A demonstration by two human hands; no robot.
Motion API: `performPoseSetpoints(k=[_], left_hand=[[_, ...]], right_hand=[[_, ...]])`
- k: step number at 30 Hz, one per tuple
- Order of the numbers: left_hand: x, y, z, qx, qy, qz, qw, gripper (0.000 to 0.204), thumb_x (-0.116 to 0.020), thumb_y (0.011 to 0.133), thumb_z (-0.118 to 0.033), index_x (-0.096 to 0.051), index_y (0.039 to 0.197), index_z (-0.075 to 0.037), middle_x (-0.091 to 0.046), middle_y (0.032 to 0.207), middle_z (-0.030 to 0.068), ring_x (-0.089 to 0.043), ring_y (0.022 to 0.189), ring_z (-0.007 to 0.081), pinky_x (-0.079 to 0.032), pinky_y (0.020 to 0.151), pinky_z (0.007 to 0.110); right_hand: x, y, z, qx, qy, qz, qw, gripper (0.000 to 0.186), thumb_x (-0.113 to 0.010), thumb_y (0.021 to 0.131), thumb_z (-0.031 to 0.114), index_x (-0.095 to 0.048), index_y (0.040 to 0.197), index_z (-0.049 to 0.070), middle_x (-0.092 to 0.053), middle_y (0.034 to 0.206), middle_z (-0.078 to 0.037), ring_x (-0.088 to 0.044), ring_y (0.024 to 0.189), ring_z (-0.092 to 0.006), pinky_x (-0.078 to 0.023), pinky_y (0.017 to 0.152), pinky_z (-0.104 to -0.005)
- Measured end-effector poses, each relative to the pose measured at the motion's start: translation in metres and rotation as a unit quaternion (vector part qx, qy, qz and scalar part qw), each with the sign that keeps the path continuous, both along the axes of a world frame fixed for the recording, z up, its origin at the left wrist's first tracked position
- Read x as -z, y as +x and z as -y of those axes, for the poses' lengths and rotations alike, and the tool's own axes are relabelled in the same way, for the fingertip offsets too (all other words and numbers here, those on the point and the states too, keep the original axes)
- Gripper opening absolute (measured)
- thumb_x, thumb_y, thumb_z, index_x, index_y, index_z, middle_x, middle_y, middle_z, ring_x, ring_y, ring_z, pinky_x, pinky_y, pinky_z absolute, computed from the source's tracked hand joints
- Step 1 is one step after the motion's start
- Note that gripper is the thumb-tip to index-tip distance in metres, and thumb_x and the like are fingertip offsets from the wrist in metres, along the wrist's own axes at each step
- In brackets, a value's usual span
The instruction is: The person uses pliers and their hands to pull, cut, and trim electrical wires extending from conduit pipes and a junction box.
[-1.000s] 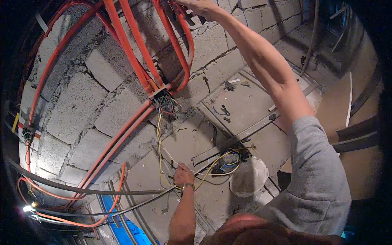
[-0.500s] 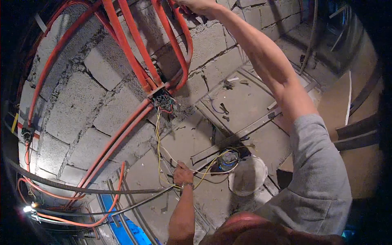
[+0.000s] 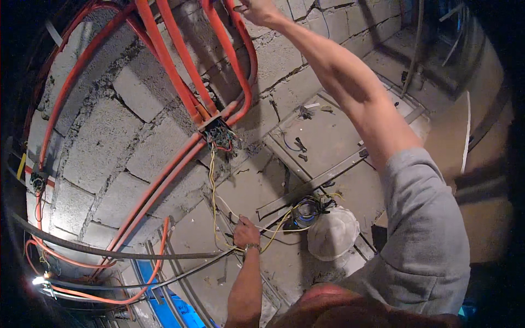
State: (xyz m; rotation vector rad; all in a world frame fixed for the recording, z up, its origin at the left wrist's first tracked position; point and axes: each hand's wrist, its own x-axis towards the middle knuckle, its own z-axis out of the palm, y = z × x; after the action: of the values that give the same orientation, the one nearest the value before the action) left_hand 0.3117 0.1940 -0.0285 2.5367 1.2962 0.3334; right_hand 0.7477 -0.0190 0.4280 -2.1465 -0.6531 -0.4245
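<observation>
My left hand (image 3: 246,233) is closed on a thin white wire (image 3: 226,205) low in the middle. The wire runs on rightward past a coil of yellow and blue wire (image 3: 306,213) on the floor. Yellow wires (image 3: 213,180) hang beside this hand from a wall box (image 3: 217,133) packed with dark wire ends. At the top edge my right hand (image 3: 258,11) reaches up beside orange conduits (image 3: 225,44). Its fingers look curled, but the frame edge cuts them off, and what they hold cannot be made out.
A pale round bucket or sack (image 3: 333,234) stands right of the coil. Metal profiles (image 3: 295,199) lie across the floor panels. A dark hose (image 3: 164,255) crosses the lower left, near a bright lamp (image 3: 39,281) and blue sheeting (image 3: 178,311). Another wired box (image 3: 37,182) sits on the block wall.
My right hand has shifted a little left along the top edge, its arm moving with it. My left hand stays on the wire, almost in the same spot.
</observation>
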Motion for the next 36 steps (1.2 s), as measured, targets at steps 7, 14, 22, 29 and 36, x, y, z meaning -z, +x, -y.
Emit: performPoseSetpoints(k=[7, 14, 22, 29, 36], left_hand=[[0.003, -0.015, -0.014, 0.039, -0.052, 0.062, 0.996, 0.051, -0.046, 0.104, -0.045, -0.067, 0.117, -0.001, -0.069, 0.112, 0.0257, -0.063, 0.108, 0.0453, -0.048, 0.09, 0.056], [-0.09, 0.006, 0.039, 0.327, 0.094, 0.181, 0.923, 0.046, -0.062, 0.1, -0.031, -0.057, 0.133, 0.0, -0.063, 0.125, 0.0237, -0.059, 0.118, 0.0416, -0.041, 0.108, 0.05], [-0.415, 0.226, 0.059, 0.482, 0.171, 0.48, 0.713, 0.038, -0.058, 0.1, -0.029, -0.061, 0.123, 0.002, -0.064, 0.117, 0.0269, -0.06, 0.111, 0.0434, -0.048, 0.096, 0.047], [-0.537, 0.354, 0.038, 0.387, 0.263, 0.386, 0.795, 0.055, -0.06, 0.102, -0.037, -0.055, 0.137, 0.006, -0.058, 0.141, 0.0257, -0.056, 0.13, 0.0363, -0.044, 0.108, 0.045], [-0.568, 0.39, 0.027, 0.413, 0.281, 0.289, 0.817, 0.035, -0.062, 0.101, -0.031, -0.054, 0.08, -0.005, -0.047, 0.066, 0.0043, -0.046, 0.059, 0.0161, -0.039, 0.056, 0.038]], right_hand=[[0.012, -0.032, 0.004, -0.13, 0.141, -0.039, 0.981, 0.061, -0.064, 0.1, 0.046, -0.051, 0.143, 0.004, -0.064, 0.12, -0.019, -0.063, 0.103, -0.0284, -0.052, 0.081, -0.048], [0.013, -0.013, 0.014, -0.188, 0.236, -0.188, 0.935, 0.062, -0.055, 0.105, 0.051, -0.046, 0.149, 0.008, -0.059, 0.096, -0.007, -0.053, 0.067, -0.0147, -0.048, 0.055, -0.0343], [0.003, -0.062, 0.026, -0.295, 0.247, -0.199, 0.901, 0.063, -0.055, 0.106, 0.048, -0.04, 0.155, 0.011, -0.064, 0.106, -0.011, -0.054, 0.073, -0.0186, -0.049, 0.059, -0.0404], [-0.008, -0.065, 0.03, -0.29, 0.215, -0.224, 0.905, 0.086, -0.063, 0.098, 0.056, -0.023, 0.163, 0.016, -0.048, 0.14, -0.024, -0.048, 0.122, -0.0371, -0.044, 0.095, -0.0569], [-0.006, -0.057, 0.031, -0.296, 0.229, -0.289, 0.881, 0.087, -0.066, 0.096, 0.057, -0.031, 0.158, 0.007, -0.042, 0.152, -0.029, -0.044, 0.139, -0.0459, -0.041, 0.109, -0.0615]])
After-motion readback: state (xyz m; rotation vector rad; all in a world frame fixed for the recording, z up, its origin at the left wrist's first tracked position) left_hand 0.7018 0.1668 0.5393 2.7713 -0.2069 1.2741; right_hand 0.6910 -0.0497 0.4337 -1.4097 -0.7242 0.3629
